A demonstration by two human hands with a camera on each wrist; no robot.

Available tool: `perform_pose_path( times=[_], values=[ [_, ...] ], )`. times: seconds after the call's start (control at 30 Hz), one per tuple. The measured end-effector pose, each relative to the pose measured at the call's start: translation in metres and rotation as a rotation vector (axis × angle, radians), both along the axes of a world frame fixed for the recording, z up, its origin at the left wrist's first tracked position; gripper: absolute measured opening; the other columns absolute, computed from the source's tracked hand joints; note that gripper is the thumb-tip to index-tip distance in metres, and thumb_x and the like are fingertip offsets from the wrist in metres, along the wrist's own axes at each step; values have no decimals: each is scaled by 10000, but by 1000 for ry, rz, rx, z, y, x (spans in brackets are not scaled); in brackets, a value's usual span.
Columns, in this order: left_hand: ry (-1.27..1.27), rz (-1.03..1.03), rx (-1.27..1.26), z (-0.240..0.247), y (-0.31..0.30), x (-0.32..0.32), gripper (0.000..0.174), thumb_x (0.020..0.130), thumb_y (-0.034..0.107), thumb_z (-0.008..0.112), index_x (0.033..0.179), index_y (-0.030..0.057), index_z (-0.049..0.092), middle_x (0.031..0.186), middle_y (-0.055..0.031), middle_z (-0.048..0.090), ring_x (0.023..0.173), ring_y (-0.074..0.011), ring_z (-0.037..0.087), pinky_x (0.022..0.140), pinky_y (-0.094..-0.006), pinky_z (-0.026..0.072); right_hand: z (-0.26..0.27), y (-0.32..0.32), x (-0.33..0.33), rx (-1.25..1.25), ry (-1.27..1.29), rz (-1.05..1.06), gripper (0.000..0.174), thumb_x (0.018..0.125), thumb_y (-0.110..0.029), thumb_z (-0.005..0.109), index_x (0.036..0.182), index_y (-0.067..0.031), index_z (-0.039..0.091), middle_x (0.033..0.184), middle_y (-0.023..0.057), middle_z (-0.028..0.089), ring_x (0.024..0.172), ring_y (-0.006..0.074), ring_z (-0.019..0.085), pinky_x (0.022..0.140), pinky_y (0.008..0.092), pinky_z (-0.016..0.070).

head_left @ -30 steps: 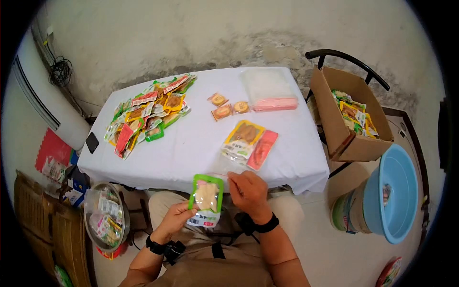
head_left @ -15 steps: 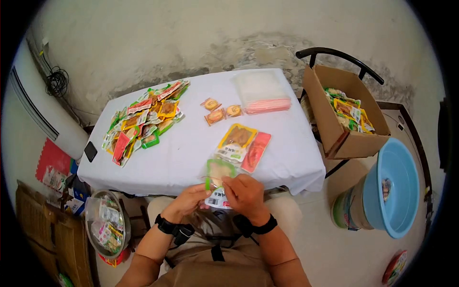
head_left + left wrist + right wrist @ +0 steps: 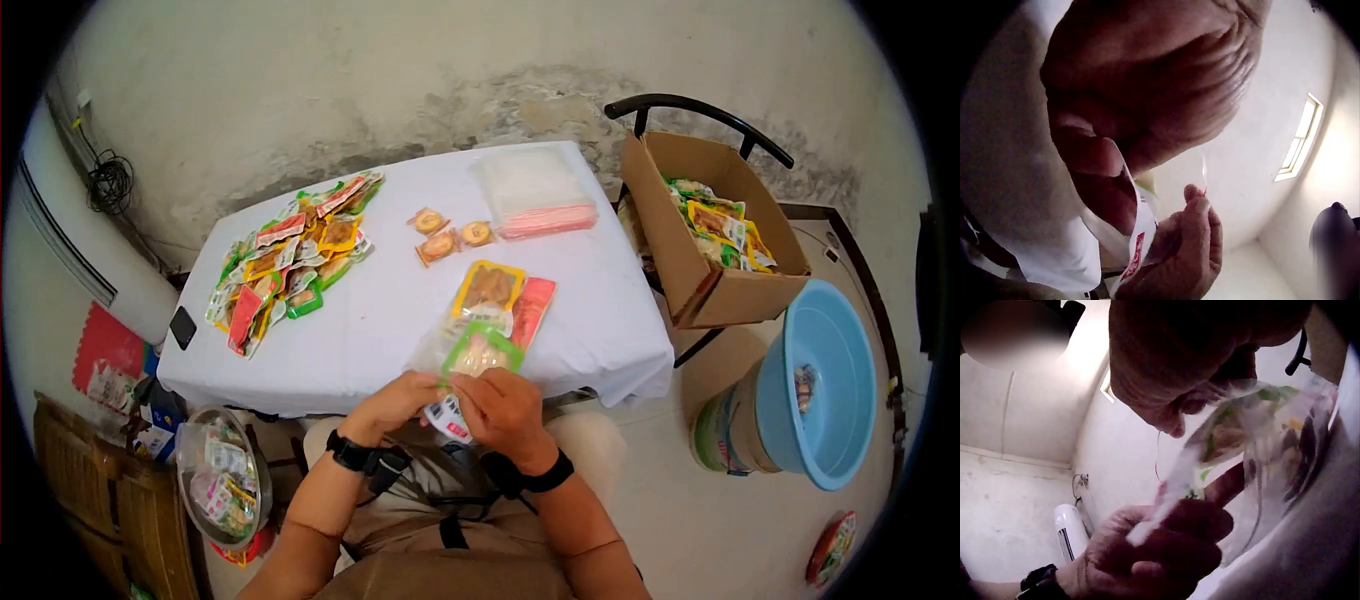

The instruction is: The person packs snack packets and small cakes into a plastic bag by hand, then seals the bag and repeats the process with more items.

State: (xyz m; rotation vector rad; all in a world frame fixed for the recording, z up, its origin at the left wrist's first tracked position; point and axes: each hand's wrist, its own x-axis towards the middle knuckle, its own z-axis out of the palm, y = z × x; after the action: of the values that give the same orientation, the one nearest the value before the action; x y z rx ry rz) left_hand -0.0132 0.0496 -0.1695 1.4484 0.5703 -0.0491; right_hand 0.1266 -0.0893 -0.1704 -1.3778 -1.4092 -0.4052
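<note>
A green-edged food packet (image 3: 482, 352), pale inside with a white printed end, is held low over the table's near edge. My left hand (image 3: 398, 402) grips its white end; in the left wrist view that printed end (image 3: 1141, 234) bends between thumb and fingers. My right hand (image 3: 503, 412) pinches the thin edge of a clear plastic bag (image 3: 1244, 540), which spreads around the packet's green end in the right wrist view. Just beyond lie a yellow-edged packet (image 3: 490, 288) and a red packet (image 3: 534, 308), the first partly overlapped by the bag.
On the white-clothed table (image 3: 370, 360) are a packet heap (image 3: 285, 255), three small wrapped cakes (image 3: 436, 247), stacked clear bags (image 3: 535, 190) and a phone (image 3: 183, 327). A carton (image 3: 690, 290) and blue basin (image 3: 835, 400) stand right; a metal bowl (image 3: 262, 490) stands left.
The green-edged packet has moved forward from over the lap to the table's edge, now tilted and overlapping the clear bag. Both hands have come close together around it.
</note>
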Motion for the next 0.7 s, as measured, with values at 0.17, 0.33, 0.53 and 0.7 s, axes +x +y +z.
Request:
perform_pose_path(
  times=[0.17,0.33,0.53,0.7],
  values=[
    [-98,78,-144,-21,-11,-25,287,928,167,529,1191,58,564,901,14,625,688,-37,550,539,-178,439,-1,0,-1,-1,15,26,144,731,-43,657,873,-60,636,619,48,475,546,215,515,466,345,408],
    [-127,125,-217,-31,-7,-15,267,930,192,531,1131,28,590,862,-13,645,641,-58,567,524,-186,451,0,1,-3,2,3,30,120,735,-40,654,852,-56,631,618,48,467,547,215,515,464,344,405],
    [-213,224,-281,-37,3,-5,242,920,180,528,1013,-22,625,777,-44,653,557,-82,561,496,-190,461,-4,0,-1,-19,28,8,203,697,-34,693,890,-88,663,650,38,529,555,209,534,469,328,414],
    [-281,156,-321,-36,6,5,211,913,150,522,1021,0,624,802,-51,654,548,-91,568,488,-189,468,-2,1,-3,12,38,18,214,693,-39,697,898,-90,665,653,39,528,556,211,534,470,329,417]
  ],
)
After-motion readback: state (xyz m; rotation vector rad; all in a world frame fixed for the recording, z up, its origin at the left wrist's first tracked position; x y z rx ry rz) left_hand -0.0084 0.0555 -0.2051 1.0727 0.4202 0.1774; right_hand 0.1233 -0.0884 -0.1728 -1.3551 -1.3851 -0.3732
